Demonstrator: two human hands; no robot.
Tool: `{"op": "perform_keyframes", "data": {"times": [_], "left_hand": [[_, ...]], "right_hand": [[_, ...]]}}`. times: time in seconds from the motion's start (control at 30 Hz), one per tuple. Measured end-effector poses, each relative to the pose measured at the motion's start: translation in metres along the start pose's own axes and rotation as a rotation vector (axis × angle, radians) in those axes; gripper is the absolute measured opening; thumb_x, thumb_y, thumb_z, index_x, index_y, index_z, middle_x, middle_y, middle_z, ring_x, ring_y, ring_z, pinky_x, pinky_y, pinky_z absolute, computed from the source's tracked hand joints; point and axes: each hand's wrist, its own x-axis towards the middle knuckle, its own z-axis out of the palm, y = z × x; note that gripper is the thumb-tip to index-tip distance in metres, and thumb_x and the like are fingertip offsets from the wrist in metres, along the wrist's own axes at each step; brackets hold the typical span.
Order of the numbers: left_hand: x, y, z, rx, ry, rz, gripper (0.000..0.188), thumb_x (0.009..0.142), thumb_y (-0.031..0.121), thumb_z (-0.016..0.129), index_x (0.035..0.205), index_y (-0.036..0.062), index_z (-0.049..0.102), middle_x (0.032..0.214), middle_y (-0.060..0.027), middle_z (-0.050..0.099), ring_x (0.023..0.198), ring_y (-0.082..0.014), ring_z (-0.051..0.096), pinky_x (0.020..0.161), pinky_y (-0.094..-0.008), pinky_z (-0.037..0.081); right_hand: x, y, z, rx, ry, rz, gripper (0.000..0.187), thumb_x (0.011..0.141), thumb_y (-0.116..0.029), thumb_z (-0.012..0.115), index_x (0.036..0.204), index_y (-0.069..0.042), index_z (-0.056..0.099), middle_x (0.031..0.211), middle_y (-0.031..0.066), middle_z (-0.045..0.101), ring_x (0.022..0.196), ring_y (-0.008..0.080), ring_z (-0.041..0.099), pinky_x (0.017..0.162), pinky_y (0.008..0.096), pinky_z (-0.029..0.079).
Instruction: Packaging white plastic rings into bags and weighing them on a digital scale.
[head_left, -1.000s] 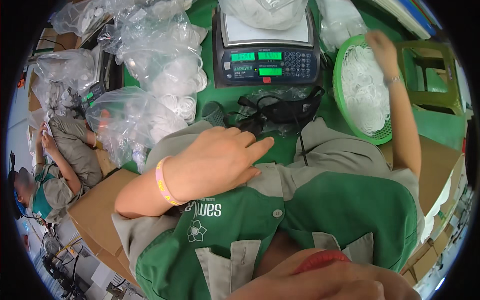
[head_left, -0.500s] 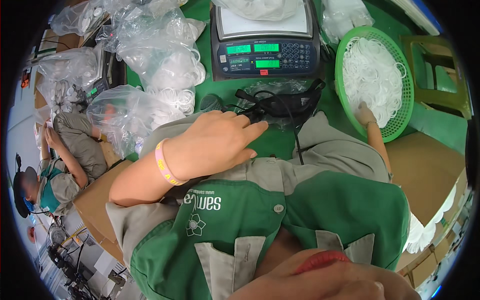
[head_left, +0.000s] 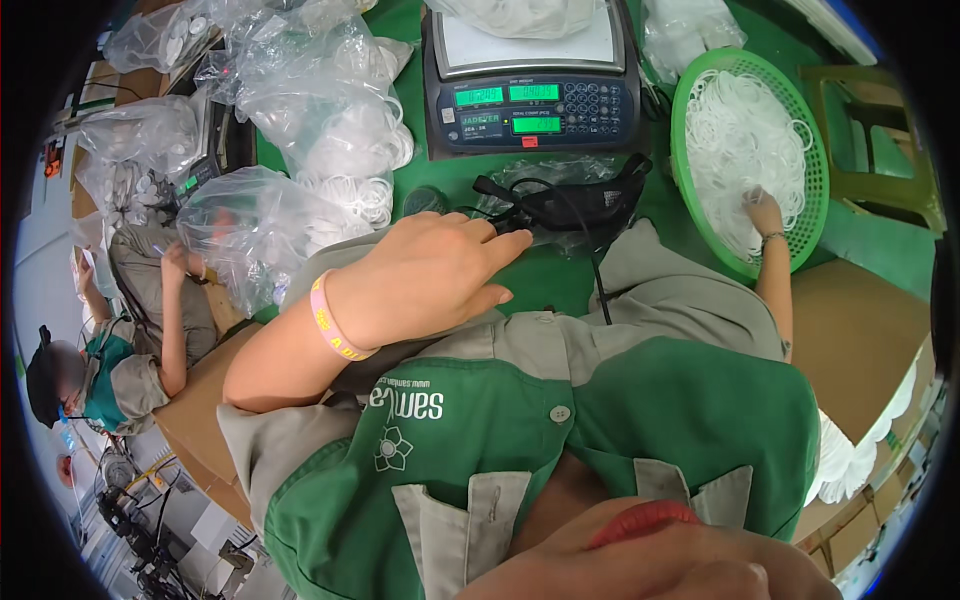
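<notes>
My left hand [head_left: 430,270], with a pink wristband [head_left: 335,318], rests palm down over my lap. Its fingers are loosely stretched and hold nothing. The black pouch [head_left: 580,205] with straps and a cable lies just beyond its fingertips. On the right, my right hand [head_left: 764,212] reaches into a green perforated basket [head_left: 818,190] heaped with thin white rings [head_left: 745,140]. Its fingers are bent together on the rings at the near side of the heap; the fingertips are partly hidden. How many rings they grip is unclear.
A counting scale [head_left: 535,110] with lit green displays stands ahead, a plastic bag [head_left: 520,18] on its pan. Clear bags [head_left: 250,225] and piled white rings [head_left: 350,200] lie to its left. A co-worker [head_left: 130,360] sits at far left. Cardboard [head_left: 850,330] is at right.
My right hand has moved right and slightly farther into the rings. My left hand has barely shifted. The scale's readout differs. The co-worker's arm has moved.
</notes>
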Motion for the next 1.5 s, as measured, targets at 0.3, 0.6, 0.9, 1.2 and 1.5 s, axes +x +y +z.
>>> {"op": "perform_keyframes", "data": {"times": [0.3,0.6,0.9,1.2,1.5], "left_hand": [[-0.001,0.003,-0.006,-0.037,0.019,0.023,0.048,0.073,0.018,0.064,0.117,0.0032,0.05,0.085,-0.0114,0.057,0.076,-0.0291,0.055,0.066,-0.0368,0.045],[-0.004,0.003,-0.01,-0.077,0.036,0.025,0.05,0.072,0.016,0.065,0.117,0.0026,0.049,0.086,-0.0134,0.057,0.076,-0.0304,0.055,0.066,-0.037,0.045],[-0.012,0.004,-0.008,-0.034,0.031,0.027,0.048,0.073,0.019,0.064,0.116,0.0033,0.05,0.086,-0.0111,0.058,0.079,-0.0285,0.057,0.066,-0.037,0.046],[-0.008,0.004,-0.002,-0.045,-0.003,0.043,0.047,0.075,0.023,0.063,0.115,0.003,0.051,0.081,-0.0115,0.058,0.077,-0.0287,0.057,0.066,-0.0379,0.045],[-0.021,-0.001,-0.005,-0.088,0.059,0.074,0.046,0.075,0.023,0.063,0.115,0.0035,0.051,0.08,-0.0107,0.057,0.077,-0.0285,0.057,0.066,-0.0382,0.045]], "right_hand": [[-0.026,-0.057,-0.075,0.576,0.101,0.383,0.022,0.078,-0.023,0.061,0.095,-0.009,0.059,0.095,0.0015,0.062,0.086,0.0117,0.055,0.074,0.0277,0.039],[-0.025,-0.082,-0.106,0.803,-0.007,0.304,0.024,0.082,-0.022,0.056,0.104,-0.011,0.057,0.099,0.0,0.061,0.091,0.0121,0.059,0.073,0.0265,0.043],[-0.023,-0.242,-0.188,0.453,0.566,-0.436,0.017,0.085,-0.015,0.051,0.088,-0.002,0.06,0.077,0.0031,0.06,0.073,0.0114,0.056,0.068,0.0248,0.045],[-0.035,-0.474,-0.212,-0.291,0.881,-0.915,0.029,0.072,-0.027,0.063,0.095,-0.009,0.061,0.089,0.0126,0.062,0.084,0.0322,0.057,0.075,0.0415,0.042],[-0.094,-0.403,-0.211,0.071,0.588,-1.157,0.018,0.081,-0.005,0.056,0.098,-0.001,0.061,0.11,0.0109,0.058,0.101,0.0206,0.054,0.088,0.0299,0.04]]}}
